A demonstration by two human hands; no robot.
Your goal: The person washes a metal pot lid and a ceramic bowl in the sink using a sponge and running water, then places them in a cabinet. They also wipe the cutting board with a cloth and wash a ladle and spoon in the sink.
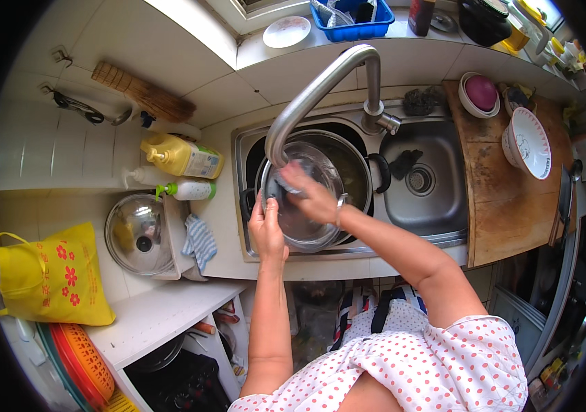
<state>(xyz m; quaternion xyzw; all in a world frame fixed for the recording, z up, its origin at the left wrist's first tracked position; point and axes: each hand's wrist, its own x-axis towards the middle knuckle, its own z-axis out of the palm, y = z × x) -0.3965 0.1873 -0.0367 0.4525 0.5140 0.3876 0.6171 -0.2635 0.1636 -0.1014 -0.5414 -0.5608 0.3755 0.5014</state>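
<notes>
My left hand (268, 232) grips the near-left rim of a round, see-through pot lid (303, 226) with a metal edge, thumb on top. The lid is tilted over a large steel pot (364, 175) with black side handles, which stands in the left sink basin. My right hand (316, 198), blurred by motion, presses a pale cloth or scrubber (289, 181) to the lid's surface. Directly above the lid hangs the spout of a steel faucet (313, 98). Whether water runs from it is hard to tell. Murky liquid shows in the pot.
Right of the pot, the second basin (427, 154) holds a dark rag (405, 164). A wooden board (509, 211) carries bowls (527, 144). To the left stand a yellow pump bottle (185, 157), a white pump bottle (190, 189), another glass lid (138, 226) and a striped cloth (199, 242).
</notes>
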